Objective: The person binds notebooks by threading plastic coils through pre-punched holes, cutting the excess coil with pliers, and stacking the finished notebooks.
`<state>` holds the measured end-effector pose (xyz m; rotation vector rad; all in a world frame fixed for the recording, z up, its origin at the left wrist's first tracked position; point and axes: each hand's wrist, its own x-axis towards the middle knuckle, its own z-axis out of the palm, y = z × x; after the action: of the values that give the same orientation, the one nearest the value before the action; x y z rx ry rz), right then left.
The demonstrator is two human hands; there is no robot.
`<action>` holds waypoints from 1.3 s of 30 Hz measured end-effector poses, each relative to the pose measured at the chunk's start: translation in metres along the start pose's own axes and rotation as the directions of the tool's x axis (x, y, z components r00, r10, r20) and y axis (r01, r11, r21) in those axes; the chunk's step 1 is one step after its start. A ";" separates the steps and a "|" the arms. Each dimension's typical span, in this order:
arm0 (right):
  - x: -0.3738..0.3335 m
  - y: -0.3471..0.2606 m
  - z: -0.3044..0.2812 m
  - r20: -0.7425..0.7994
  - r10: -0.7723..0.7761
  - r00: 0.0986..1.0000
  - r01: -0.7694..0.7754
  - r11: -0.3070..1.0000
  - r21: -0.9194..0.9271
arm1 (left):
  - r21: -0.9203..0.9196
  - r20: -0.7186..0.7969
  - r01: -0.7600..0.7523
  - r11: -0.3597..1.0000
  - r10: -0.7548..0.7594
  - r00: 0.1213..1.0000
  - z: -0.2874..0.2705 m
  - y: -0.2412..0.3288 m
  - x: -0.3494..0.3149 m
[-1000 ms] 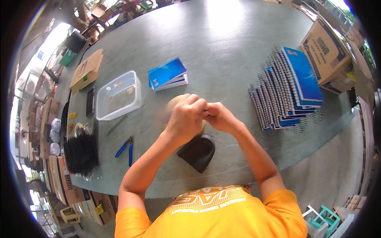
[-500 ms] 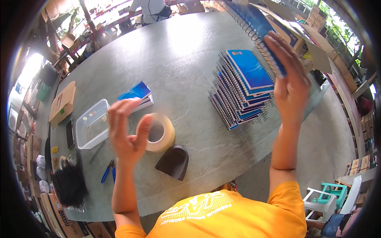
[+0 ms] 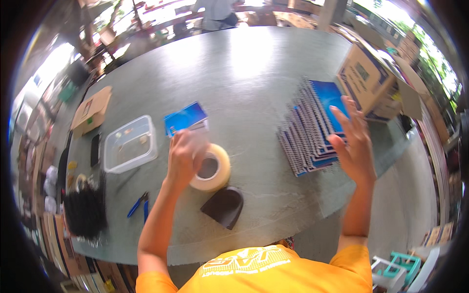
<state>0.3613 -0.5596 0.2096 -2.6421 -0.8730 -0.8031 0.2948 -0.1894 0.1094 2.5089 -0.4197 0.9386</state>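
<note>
My right hand (image 3: 355, 144) is open, fingers spread, at the right side of a stack of blue spiral-bound notebooks (image 3: 328, 100). Its fingertips overlap the top notebook's edge in the picture; whether they touch it I cannot tell. Motion smears my left hand (image 3: 184, 157), whose fingers look bent. That hand is between a few small blue notebooks (image 3: 186, 118) and a wide roll of clear tape (image 3: 223, 168). A dark, rounded, wedge-like piece (image 3: 224, 207) lies just nearer to me than the tape.
At the left are a clear plastic tub (image 3: 131, 165), a phone (image 3: 95, 150), a folded cardboard piece (image 3: 92, 111), blue-handled pliers (image 3: 138, 205) and a bundle of black wire coils (image 3: 85, 212). An open cardboard box (image 3: 369, 78) stands behind the stack. Another person (image 3: 217, 14) is beyond the table.
The large notebook raised at my right hand is no longer in the air; the stack now has a notebook on top. My right hand came lower, and my left hand's fingers bent. The view shifted.
</note>
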 end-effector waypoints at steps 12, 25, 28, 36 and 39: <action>0.002 -0.091 0.092 0.022 -0.055 0.998 0.010 0.531 0.847 | 0.318 -0.147 0.364 0.875 -0.334 0.931 0.012 -0.095 -0.052; 0.054 -0.145 0.146 0.451 -0.108 0.886 -0.408 0.278 0.869 | 0.238 -0.153 0.652 0.720 -0.636 0.757 -0.066 -0.082 -0.134; 0.052 -0.166 0.154 0.390 -0.309 0.867 -0.085 0.681 0.727 | 0.604 -0.295 0.564 0.562 -0.499 0.814 -0.084 -0.128 -0.182; 0.061 -0.185 0.150 0.415 -0.471 0.778 0.193 0.808 0.556 | 0.008 -0.098 0.624 0.781 -0.621 0.778 -0.086 -0.061 -0.123; 0.060 -0.201 0.148 0.504 -0.522 0.688 0.252 0.823 0.509 | -0.414 -0.077 0.587 0.696 -0.669 0.739 -0.081 -0.042 -0.121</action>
<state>0.3417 -0.3152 0.1343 -2.3512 -1.6220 0.2534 0.1802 -0.0982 0.0712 1.9422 0.3242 0.7481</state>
